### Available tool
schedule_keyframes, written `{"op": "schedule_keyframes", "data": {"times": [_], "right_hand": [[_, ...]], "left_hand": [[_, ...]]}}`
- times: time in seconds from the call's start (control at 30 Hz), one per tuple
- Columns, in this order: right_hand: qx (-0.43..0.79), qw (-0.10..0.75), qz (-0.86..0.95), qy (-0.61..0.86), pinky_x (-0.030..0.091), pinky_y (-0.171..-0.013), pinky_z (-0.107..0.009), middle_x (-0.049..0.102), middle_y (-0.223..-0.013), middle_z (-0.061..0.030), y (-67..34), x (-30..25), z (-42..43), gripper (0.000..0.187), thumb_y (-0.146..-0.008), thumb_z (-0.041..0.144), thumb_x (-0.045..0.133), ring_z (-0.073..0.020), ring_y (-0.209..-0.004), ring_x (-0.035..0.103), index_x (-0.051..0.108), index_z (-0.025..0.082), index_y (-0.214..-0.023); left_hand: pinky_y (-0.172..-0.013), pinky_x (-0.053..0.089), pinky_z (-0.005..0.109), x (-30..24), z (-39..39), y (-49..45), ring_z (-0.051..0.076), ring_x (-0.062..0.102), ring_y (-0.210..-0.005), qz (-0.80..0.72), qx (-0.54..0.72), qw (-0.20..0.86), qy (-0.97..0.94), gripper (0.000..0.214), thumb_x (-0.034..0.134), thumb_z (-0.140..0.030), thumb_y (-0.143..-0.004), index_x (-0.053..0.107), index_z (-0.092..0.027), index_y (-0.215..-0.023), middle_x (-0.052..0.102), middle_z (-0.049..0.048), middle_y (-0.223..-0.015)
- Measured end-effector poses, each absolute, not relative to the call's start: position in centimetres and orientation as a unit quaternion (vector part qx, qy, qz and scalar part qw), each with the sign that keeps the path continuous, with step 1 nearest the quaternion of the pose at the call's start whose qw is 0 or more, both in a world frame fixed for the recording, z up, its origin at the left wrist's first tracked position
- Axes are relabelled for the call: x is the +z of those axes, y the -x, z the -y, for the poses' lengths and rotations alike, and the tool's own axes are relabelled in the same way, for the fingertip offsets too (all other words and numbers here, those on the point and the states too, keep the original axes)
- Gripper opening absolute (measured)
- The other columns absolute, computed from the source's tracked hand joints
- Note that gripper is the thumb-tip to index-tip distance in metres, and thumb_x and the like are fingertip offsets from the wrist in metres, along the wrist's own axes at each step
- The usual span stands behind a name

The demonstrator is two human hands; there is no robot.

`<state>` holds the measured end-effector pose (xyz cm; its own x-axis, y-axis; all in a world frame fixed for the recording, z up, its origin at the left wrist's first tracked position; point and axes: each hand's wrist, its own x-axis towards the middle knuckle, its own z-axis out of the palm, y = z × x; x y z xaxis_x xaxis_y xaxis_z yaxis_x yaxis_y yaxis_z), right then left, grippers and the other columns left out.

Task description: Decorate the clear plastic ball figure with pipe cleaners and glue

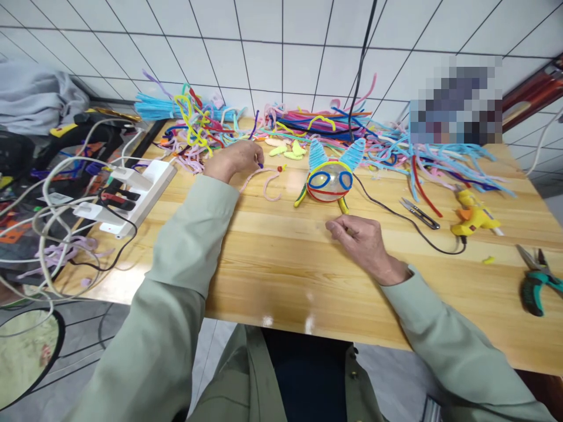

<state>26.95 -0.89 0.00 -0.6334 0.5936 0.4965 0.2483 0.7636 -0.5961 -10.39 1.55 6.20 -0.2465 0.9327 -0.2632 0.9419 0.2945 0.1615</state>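
My left hand [233, 159] is over the back left of the wooden table, its fingers pinched around a dark purple pipe cleaner [254, 125] that sticks up above them. Just right of it lie a curled pale pink pipe cleaner [265, 189] and a small red and yellow piece [280, 169]. My right hand [360, 243] rests loosely curled on the table, with nothing visible in it. Behind that hand stands a clear ball figure [331, 183] with blue ears, blue eye rings, a red band and yellow feet. Yellow-green pieces [294, 151] lie behind, between the left hand and the figure.
Heaps of coloured pipe cleaners [303, 120] line the wall. To the right are thread snips [420, 213], a yellow glue gun [475, 214] with its cord, and teal-handled pliers [539, 281]. A white power strip [152, 184] with tangled cables occupies the left edge.
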Motion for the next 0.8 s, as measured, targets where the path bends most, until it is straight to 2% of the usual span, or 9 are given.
{"op": "schedule_keyframes", "data": {"times": [0.2, 0.33, 0.47, 0.6, 0.7, 0.8], "right_hand": [[0.236, 0.356, 0.873, 0.235, 0.040, -0.054, -0.025, 0.066, -0.058, 0.0017, -26.8, 0.0, 0.9, 0.038, -0.108, 0.033, 0.068, -0.0112, -0.050, 0.056, 0.067, 0.022, -0.072], [0.235, 0.350, 0.876, 0.235, 0.041, -0.054, -0.025, 0.067, -0.059, 0.0013, -27.0, 0.1, 0.9, 0.038, -0.108, 0.033, 0.067, -0.0114, -0.051, 0.058, 0.068, 0.021, -0.072], [0.244, 0.342, 0.875, 0.241, 0.041, -0.054, -0.026, 0.067, -0.059, 0.0011, -27.0, 0.1, 0.9, 0.038, -0.108, 0.035, 0.067, -0.0120, -0.051, 0.058, 0.068, 0.022, -0.072], [0.244, 0.334, 0.877, 0.246, 0.040, -0.054, -0.026, 0.066, -0.059, 0.0012, -26.9, 0.1, 0.9, 0.038, -0.108, 0.035, 0.066, -0.0120, -0.051, 0.057, 0.068, 0.022, -0.072], [0.241, 0.335, 0.877, 0.248, 0.040, -0.054, -0.026, 0.066, -0.059, 0.0011, -26.9, 0.1, 0.9, 0.039, -0.108, 0.036, 0.066, -0.0119, -0.051, 0.056, 0.068, 0.022, -0.072], [0.240, 0.332, 0.877, 0.249, 0.040, -0.054, -0.026, 0.065, -0.058, 0.0011, -26.9, 0.1, 0.9, 0.040, -0.109, 0.036, 0.065, -0.0118, -0.050, 0.055, 0.067, 0.022, -0.071]], "left_hand": [[-0.085, 0.052, 0.028, 5.8, -1.8, 11.4, 0.027, 0.075, -0.100, -0.797, -0.037, 0.142, -0.585, 0.029, 0.082, -0.025, -0.077, 0.086, -0.023, -0.106, 0.082, 0.0046, -0.103], [-0.091, 0.052, 0.027, 6.0, -1.6, 13.3, 0.025, 0.075, -0.099, -0.783, 0.006, 0.161, -0.600, 0.025, 0.080, -0.020, -0.075, 0.086, -0.025, -0.099, 0.083, 0.0013, -0.099], [-0.090, 0.053, 0.029, 6.7, -1.2, 13.9, 0.024, 0.073, -0.095, -0.796, 0.071, 0.121, -0.589, 0.020, 0.072, -0.012, -0.082, 0.085, -0.021, -0.093, 0.083, 0.0042, -0.097], [-0.088, 0.053, 0.032, 7.0, -1.1, 13.4, 0.023, 0.071, -0.092, -0.807, 0.094, 0.091, -0.576, 0.018, 0.068, -0.012, -0.088, 0.084, -0.019, -0.093, 0.082, 0.0059, -0.094], [-0.082, 0.052, 0.032, 6.5, -1.3, 13.3, 0.023, 0.070, -0.085, -0.811, 0.071, 0.117, -0.568, 0.010, 0.076, -0.016, -0.083, 0.083, -0.023, -0.084, 0.079, 0.0031, -0.083], [-0.081, 0.052, 0.033, 5.8, -1.6, 13.2, 0.025, 0.070, -0.084, -0.813, 0.040, 0.148, -0.561, 0.012, 0.085, -0.019, -0.073, 0.084, -0.025, -0.084, 0.079, 0.0019, -0.085]]}}
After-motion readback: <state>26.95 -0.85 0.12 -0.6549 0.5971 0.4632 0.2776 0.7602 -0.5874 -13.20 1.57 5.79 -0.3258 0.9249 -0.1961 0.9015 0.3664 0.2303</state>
